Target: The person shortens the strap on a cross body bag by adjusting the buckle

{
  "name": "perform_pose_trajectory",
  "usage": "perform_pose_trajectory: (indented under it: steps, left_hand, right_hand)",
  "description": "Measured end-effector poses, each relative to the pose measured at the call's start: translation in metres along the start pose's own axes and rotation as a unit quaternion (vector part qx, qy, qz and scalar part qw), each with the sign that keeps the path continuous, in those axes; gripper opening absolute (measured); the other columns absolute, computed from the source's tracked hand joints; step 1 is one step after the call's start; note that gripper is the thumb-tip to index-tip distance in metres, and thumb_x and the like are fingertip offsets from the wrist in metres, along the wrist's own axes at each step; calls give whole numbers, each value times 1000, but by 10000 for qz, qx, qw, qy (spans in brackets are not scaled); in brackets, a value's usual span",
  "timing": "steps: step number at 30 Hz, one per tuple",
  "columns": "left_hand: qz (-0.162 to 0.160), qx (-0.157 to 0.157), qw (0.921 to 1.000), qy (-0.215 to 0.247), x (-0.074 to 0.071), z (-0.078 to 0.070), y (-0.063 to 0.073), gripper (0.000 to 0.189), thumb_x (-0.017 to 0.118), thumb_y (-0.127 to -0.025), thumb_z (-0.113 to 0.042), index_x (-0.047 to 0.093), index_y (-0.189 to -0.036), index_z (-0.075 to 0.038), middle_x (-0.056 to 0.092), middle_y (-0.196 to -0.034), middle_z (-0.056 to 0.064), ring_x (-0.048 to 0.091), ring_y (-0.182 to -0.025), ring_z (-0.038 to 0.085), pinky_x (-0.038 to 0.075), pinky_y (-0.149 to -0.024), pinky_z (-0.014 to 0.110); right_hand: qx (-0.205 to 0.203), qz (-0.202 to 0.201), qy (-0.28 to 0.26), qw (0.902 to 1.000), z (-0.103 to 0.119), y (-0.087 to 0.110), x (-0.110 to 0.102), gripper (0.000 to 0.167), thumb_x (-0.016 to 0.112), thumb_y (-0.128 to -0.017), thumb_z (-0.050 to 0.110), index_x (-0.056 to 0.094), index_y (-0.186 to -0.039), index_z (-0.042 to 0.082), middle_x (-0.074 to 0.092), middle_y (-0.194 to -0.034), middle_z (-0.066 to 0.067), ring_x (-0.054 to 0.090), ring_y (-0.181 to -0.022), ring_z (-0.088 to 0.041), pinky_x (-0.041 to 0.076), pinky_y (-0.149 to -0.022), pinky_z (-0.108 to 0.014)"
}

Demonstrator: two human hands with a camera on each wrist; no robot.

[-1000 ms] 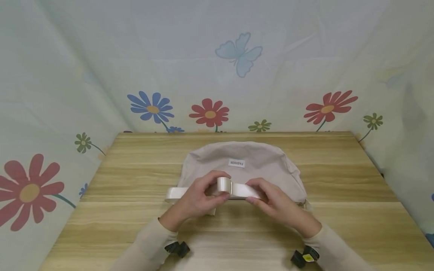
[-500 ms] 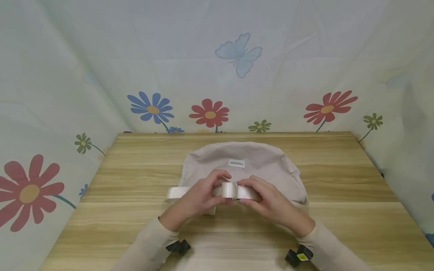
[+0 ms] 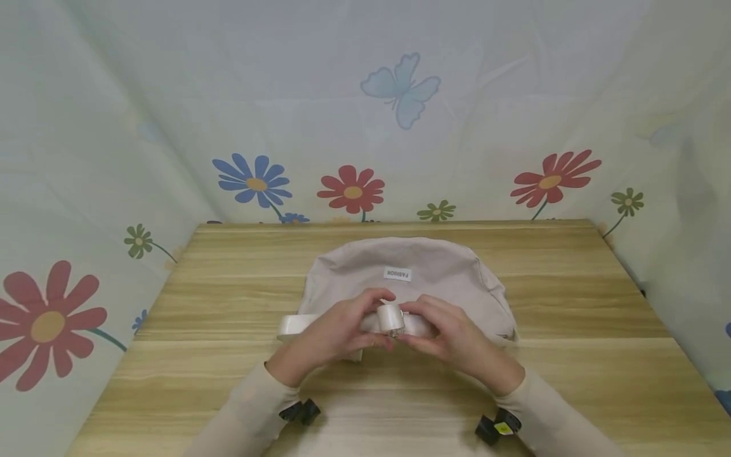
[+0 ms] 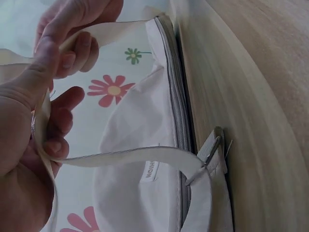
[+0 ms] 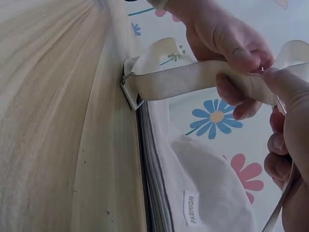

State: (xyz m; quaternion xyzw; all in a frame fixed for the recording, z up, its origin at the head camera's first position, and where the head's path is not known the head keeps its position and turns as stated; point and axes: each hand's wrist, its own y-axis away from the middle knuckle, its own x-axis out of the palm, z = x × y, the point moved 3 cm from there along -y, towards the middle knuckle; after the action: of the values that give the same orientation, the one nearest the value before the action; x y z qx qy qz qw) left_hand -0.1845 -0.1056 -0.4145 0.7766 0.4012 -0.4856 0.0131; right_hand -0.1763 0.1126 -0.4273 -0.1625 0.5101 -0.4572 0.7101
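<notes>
A pale beige fabric bag (image 3: 342, 273) with a small FASHION label (image 3: 397, 273) lies on the table, its zipper (image 5: 150, 164) along the near edge. My left hand (image 3: 337, 327) pinches the bag's white webbing strap (image 3: 391, 317) where it stands up in a small loop. Close beside it, my right hand (image 3: 457, 333) holds the same strap at the metal slider (image 5: 280, 104), which the fingers mostly cover. The fingertips of both hands nearly meet. From the left hand the strap runs to a metal ring (image 5: 129, 87) at the bag's corner, seen in the right wrist view.
The wooden table (image 3: 228, 273) extends on both sides of the bag. A pale curtain (image 3: 274, 95) printed with flowers and a butterfly hangs behind and at the sides. Another length of strap (image 3: 297, 324) folds out past the bag's left end.
My right hand has moved left along the strap, up to the left hand. The strap loop and slider have shifted slightly right, and the loop has tipped. The bag stays in place.
</notes>
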Motion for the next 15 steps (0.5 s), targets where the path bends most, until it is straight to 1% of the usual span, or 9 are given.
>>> perform_pose_trajectory:
  steps: [1,3,5,10,13,15]
  left_hand:
    - [-36,-13,10000,-67,0,0,0,67,93,-84,-22,56,-137,-6,79,-121,7,75,-104,16,61,-96,36]
    - [-48,-55,9999,-97,0,1,0,57,92,-87,-23,64,-133,-7,78,-123,5,74,-107,16,60,-97,35]
    - [-81,-43,9999,-44,0,3,1,50,92,-87,-24,69,-129,-9,78,-121,2,72,-106,14,60,-97,34]
    - [-104,-22,9999,112,0,4,3,46,92,-87,-24,71,-126,-12,79,-116,-2,70,-99,8,58,-91,28]
    - [-56,-144,9997,205,0,3,3,44,92,-86,-24,72,-124,-14,79,-115,-3,69,-97,7,58,-89,27]
    - [-17,-215,9995,218,-1,2,3,43,92,-86,-25,72,-123,-14,79,-114,-3,68,-96,7,58,-88,27]
  right_hand:
    - [-58,-64,30,10000,0,0,0,34,78,-102,31,71,-122,4,71,-97,-2,60,-77,-9,49,-68,-16]
    - [-123,-164,78,9998,0,-1,-1,34,77,-102,33,72,-120,4,72,-96,-2,61,-76,-9,50,-68,-17]
    - [-142,-220,42,9996,0,-1,-1,33,79,-101,32,72,-118,4,73,-96,-2,63,-77,-10,51,-69,-17]
    - [-122,-246,-122,9995,-2,-1,-1,33,89,-91,18,71,-115,4,73,-97,-4,65,-78,-12,53,-69,-18]
    - [-118,-266,-215,9993,-3,0,-1,36,91,-86,12,71,-114,4,73,-97,-4,65,-78,-14,54,-70,-19]
    - [-136,-292,-242,9992,-3,0,-1,36,91,-85,10,71,-114,5,73,-96,-4,65,-79,-14,54,-70,-19]
